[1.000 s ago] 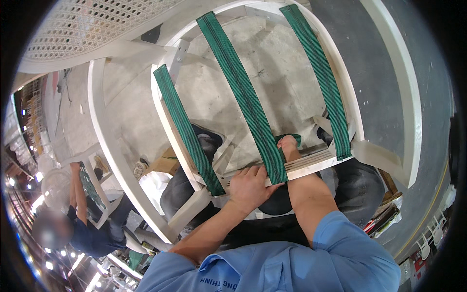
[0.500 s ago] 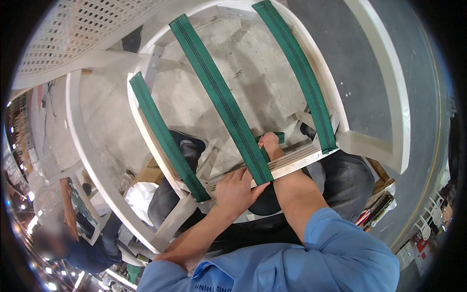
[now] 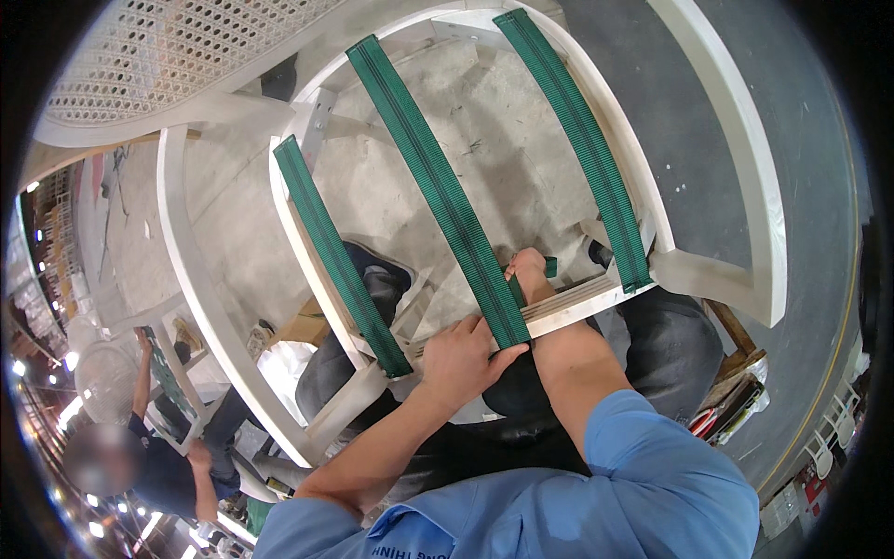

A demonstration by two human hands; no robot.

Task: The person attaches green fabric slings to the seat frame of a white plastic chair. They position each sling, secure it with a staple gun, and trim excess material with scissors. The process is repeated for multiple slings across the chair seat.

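A white chair frame point(image 3: 666, 211) stands before me, with three green webbing straps across its seat opening. The middle webbing strap point(image 3: 430, 186) runs from the far rail to the near rail and folds over the near rail's edge. My left hand point(image 3: 456, 361) is closed at that near end, its thumb against the fold and its fingers over the rail beside it. Inside the frame, below the rail, my right hand point(image 3: 528, 264) is a fist around the loose tail of this strap. The left strap point(image 3: 340, 252) and right strap point(image 3: 579, 140) lie flat across the frame.
A perforated woven panel point(image 3: 177, 61) rises at the far left. The curved white armrests point(image 3: 745, 158) flank the seat. At the left, another person point(image 3: 177, 466) handles a chair part. By my right knee is a wooden crate point(image 3: 736, 359) with items in it.
The chair has shifted slightly rightward in view. My hands keep their hold on the strap, with little movement. The other person's second arm now shows at the left.
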